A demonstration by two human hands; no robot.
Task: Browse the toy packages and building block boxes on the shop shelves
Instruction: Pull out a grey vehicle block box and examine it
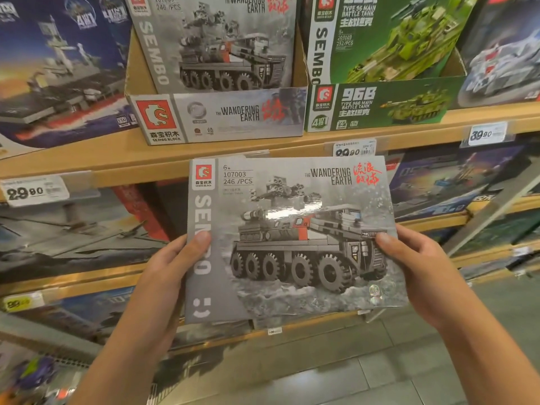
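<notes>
Inspection step: grey Wandering Earth box (295, 238) held face-up near the viewer, in front of the shelves, left hand (172, 270) and right hand (415, 264) gripping its side edges, thumbs over the front; next likely returning it to display carton (216, 118) above.

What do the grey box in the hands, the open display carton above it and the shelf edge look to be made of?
Grey Wandering Earth box: printed cardboard, probably film-wrapped or glossy, judging by the bright glare streak across its front. Left hand and right hand grip its sides.
Display carton: corrugated cardboard, with raw brown inner walls and a printed front.
Shelf edge: tan, matte, wood-look board; possibly laminate.
</notes>
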